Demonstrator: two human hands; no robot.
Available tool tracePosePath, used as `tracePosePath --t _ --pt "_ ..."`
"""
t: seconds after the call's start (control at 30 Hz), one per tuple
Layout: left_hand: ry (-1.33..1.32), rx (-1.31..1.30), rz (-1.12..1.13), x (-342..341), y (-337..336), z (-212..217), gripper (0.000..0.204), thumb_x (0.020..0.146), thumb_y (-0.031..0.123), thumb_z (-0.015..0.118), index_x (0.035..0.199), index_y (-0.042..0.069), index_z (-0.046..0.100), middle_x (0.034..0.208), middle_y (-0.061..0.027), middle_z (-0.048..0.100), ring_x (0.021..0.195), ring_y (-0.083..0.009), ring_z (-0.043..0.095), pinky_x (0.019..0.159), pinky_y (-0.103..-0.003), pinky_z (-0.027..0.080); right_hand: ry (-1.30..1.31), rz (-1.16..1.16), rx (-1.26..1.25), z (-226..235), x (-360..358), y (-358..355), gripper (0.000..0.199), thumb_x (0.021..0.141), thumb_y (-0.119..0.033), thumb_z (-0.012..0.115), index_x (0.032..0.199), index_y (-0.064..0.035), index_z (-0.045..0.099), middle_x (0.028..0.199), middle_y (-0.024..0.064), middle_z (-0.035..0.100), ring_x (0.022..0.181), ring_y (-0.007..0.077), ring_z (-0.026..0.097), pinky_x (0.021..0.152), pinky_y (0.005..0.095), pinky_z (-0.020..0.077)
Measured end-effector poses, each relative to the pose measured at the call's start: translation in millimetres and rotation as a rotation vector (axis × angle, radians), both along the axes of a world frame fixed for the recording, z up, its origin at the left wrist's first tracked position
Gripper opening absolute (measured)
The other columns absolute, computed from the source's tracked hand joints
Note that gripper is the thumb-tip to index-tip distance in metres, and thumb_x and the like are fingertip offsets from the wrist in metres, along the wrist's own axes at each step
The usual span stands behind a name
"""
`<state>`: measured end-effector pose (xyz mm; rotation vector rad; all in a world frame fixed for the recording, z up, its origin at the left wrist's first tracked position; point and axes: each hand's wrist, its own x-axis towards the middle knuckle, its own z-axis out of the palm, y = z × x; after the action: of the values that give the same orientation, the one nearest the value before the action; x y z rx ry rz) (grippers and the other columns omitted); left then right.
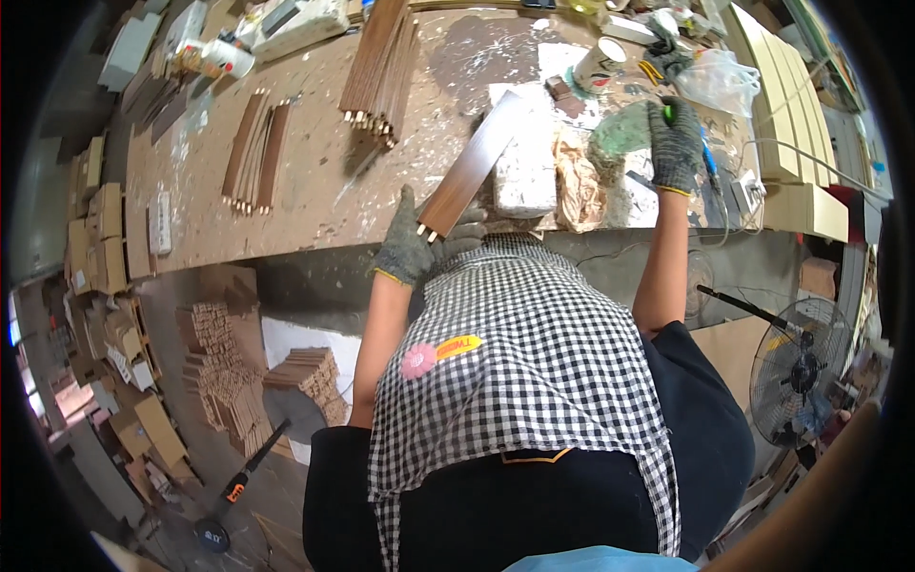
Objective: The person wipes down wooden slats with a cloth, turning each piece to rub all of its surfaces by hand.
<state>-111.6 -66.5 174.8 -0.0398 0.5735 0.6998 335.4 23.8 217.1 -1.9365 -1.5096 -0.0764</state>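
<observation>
A brown wooden slat point(469, 172) with light dowel pegs at its near end slants across the table edge. My left hand point(419, 240), in a dark grey knit glove, grips the slat's near end from below, thumb apart on the left. The slat's far end lies over a white wrapped block point(524, 167). My right hand point(674, 148), in a matching glove, is closed at the right of the table, beside a greenish translucent patch point(620, 133). A bit of bright green shows at its fingers; the rest of what it holds is hidden.
Bundled brown slats point(379, 71) lie at the back, with smaller slats point(257, 153) at left. Crumpled brown paper point(579, 181), a paper cup point(600, 65) and a plastic bag point(720, 81) stand around the right side. A fan point(801, 372) is at lower right.
</observation>
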Motion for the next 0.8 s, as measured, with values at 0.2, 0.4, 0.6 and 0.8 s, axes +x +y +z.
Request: tracePosePath --t 0.2,0.4,0.6,0.8 --pt "-0.088 0.042 0.042 7 -5 2 0.105 0.093 0.081 0.02 0.154 -0.005 0.026 0.137 -0.0426 0.047 0.11 -0.0526 0.063 0.092 -0.06 0.058 -0.058 -0.052 -0.034 -6 8 13 0.04 0.092 -0.034 0.071 0.117 -0.0035 0.069 0.113 0.0215 0.068 0.102 0.0354 0.067 0.092 0.0438 0.0511" --pt "-0.035 0.109 0.028 4 -9 -8 0.09 0.1 0.072 0.018 0.148 0.001 0.042 0.125 -0.0301 0.062 0.094 -0.0355 0.069 0.079 -0.048 0.06 -0.29 -0.122 0.073 32 -29 6 0.045 0.091 -0.032 0.074 0.127 -0.0072 0.064 0.118 0.0211 0.065 0.107 0.0362 0.064 0.094 0.0432 0.0508" --pt "1.051 0.955 -0.359 30 -25 69 0.044 0.108 0.034 0.048 0.138 0.003 0.053 0.112 -0.0131 0.07 0.091 -0.0217 0.069 0.078 -0.031 0.058 0.17 0.358 -0.109 -27 -76 28 0.019 0.088 -0.018 0.071 0.104 -0.0092 0.071 0.098 0.0147 0.069 0.097 0.0346 0.066 0.086 0.0449 0.0518" --pt "0.197 0.051 0.051 23 -39 22 0.044 0.106 0.03 0.051 0.138 -0.001 0.051 0.114 -0.019 0.066 0.094 -0.0263 0.069 0.079 -0.035 0.06 -0.127 0.252 -0.234 -91 -100 96 0.03 0.088 -0.033 0.07 0.093 -0.0029 0.069 0.093 0.0241 0.07 0.09 0.0405 0.067 0.082 0.0485 0.0526"
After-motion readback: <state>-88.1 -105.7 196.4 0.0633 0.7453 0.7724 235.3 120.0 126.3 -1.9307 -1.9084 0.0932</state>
